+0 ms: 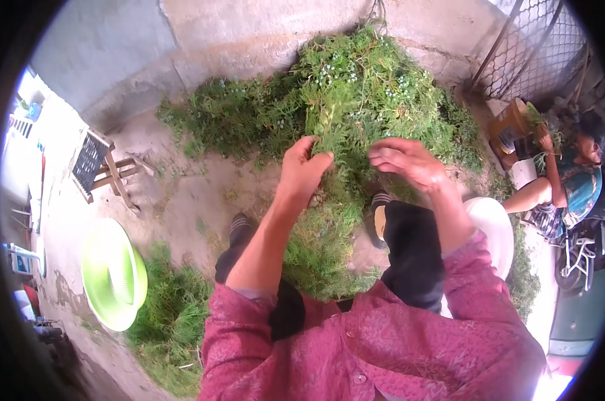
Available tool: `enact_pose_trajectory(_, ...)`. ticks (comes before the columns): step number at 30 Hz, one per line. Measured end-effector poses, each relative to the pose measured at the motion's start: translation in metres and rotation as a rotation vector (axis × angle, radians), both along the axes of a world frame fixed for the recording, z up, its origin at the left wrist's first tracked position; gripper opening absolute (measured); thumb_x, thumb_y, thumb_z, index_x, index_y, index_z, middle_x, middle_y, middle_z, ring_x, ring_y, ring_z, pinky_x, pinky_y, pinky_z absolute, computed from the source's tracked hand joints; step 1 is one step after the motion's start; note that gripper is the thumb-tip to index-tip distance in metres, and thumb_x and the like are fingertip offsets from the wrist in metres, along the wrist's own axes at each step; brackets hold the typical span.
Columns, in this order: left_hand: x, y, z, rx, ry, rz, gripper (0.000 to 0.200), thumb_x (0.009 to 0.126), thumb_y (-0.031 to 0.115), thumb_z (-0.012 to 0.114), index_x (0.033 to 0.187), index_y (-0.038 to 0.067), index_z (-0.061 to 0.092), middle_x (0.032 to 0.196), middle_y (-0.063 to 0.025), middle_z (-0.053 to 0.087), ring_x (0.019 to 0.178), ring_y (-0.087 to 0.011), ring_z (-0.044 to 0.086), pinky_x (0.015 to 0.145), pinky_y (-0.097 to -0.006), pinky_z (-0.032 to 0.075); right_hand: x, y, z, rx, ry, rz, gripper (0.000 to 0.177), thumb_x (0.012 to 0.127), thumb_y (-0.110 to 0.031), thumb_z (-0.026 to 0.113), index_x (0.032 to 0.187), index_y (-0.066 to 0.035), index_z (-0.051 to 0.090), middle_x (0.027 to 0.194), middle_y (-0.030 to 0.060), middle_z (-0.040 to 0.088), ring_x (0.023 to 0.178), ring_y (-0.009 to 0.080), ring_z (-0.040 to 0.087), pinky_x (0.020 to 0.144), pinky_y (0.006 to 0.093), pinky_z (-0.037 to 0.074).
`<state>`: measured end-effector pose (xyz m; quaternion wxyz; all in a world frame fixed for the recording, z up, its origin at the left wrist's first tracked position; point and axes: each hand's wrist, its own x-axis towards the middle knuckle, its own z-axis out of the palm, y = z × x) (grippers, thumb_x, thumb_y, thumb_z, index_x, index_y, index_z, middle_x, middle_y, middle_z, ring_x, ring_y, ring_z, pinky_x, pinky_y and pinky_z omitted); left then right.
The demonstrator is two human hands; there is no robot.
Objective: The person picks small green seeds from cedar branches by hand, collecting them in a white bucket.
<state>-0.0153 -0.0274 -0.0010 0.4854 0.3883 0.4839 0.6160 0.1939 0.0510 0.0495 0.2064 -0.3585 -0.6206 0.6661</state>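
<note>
My left hand is closed on a green evergreen sprig, thumb and fingers pinching it near its lower end. To the right, my right hand hovers beside the sprig with its fingers stretched toward it and loosely bent. I see nothing held in that hand. Beyond both hands lies a big heap of evergreen branches with small pale blue cones. More loose greenery covers the floor between my legs.
A green plastic basin stands at left beside another greenery pile. A folding stool is farther up. Behind the heap runs a concrete wall. At right, another person sits holding greenery near a brown bucket.
</note>
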Motion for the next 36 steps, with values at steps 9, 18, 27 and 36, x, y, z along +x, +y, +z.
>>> enact_pose_trajectory(9, 0.025, 0.012, -0.011, 0.043, 0.833, 0.104, 0.042, 0.069, 0.004, 0.056, 0.110, 0.001, 0.048, 0.085, -0.0184, 0.056, 0.072, -0.0193, 0.057, 0.065, -0.0277, 0.044, -0.048, 0.027, -0.035, -0.450, 0.282, -0.282, 0.033, 0.076, -0.032, 0.066, 0.093, -0.006, 0.056, 0.085, 0.0054, 0.061, 0.072, 0.0135, 0.058, 0.063, 0.0252, 0.047)
enact_pose_trajectory(18, 0.062, 0.021, -0.014, 0.071, -0.004, 0.038, 0.054, 0.073, 0.011, 0.065, 0.119, 0.000, 0.039, 0.092, -0.0119, 0.056, 0.079, -0.0201, 0.055, 0.071, -0.0295, 0.044, -0.019, 0.044, -0.044, -0.513, 0.468, -0.421, 0.013, 0.077, -0.007, 0.059, 0.088, -0.001, 0.056, 0.079, 0.0081, 0.058, 0.066, 0.0187, 0.058, 0.060, 0.0306, 0.049)
enact_pose_trajectory(27, 0.043, 0.036, -0.030, -0.520, -0.533, -0.064, 0.035, 0.082, 0.033, 0.055, 0.101, 0.004, 0.049, 0.091, -0.0105, 0.056, 0.076, -0.0194, 0.054, 0.067, -0.0308, 0.046, -0.009, 0.049, -0.042, -0.492, 0.481, -0.431, 0.013, 0.076, -0.007, 0.059, 0.086, -0.001, 0.055, 0.080, 0.0077, 0.058, 0.067, 0.0186, 0.058, 0.062, 0.0308, 0.049)
enact_pose_trajectory(36, 0.032, 0.025, -0.007, -0.222, -0.734, -0.359, 0.040, 0.083, 0.028, 0.052, 0.117, 0.007, 0.046, 0.107, -0.0079, 0.055, 0.096, -0.0226, 0.053, 0.085, -0.0415, 0.042, -0.018, 0.044, -0.041, -0.470, 0.400, -0.277, 0.011, 0.076, -0.007, 0.059, 0.083, 0.000, 0.056, 0.073, 0.0076, 0.058, 0.065, 0.0174, 0.059, 0.061, 0.0304, 0.048)
